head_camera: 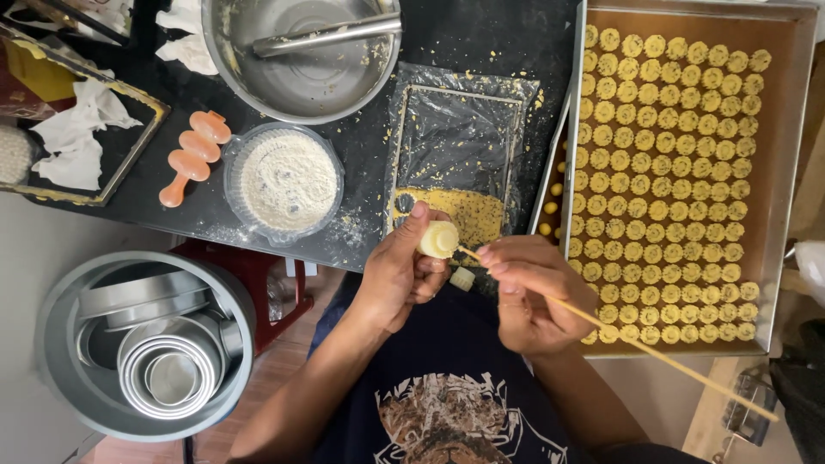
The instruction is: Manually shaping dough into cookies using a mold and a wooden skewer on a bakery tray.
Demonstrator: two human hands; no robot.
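Just below the black worktop (481,34), near the middle of my view, my left hand (397,273) is closed around a small cream-coloured cookie mould (438,239), thumb and fingertips pinching it so its round end points toward 1 o'clock. My right hand (528,292), just beside it at 3 o'clock, grips a thin wooden skewer (619,335) between thumb and fingers; the skewer's tip touches the mould, and its long end runs off toward 4 o'clock. A small pale piece of dough (462,277) sits between my 2 hands, at 6 o'clock from the mould; I cannot tell whether it rests on anything.

At 12 o'clock from the mould lies a plastic-wrapped tray (455,129) with a patch of yellow dough (468,210) at its near edge. At 3 o'clock a large baking tray (786,129) holds many rows of small round yellow cookies (662,163), and a few dough balls (550,208) lie along its left rim. At 10 o'clock stand a clear tub of flour (288,180) and an orange plastic mould (193,155), with a steel bowl (301,77) holding tongs (326,36) beyond. At 8 o'clock a grey bucket (60,369) holds nested round tins (168,369).
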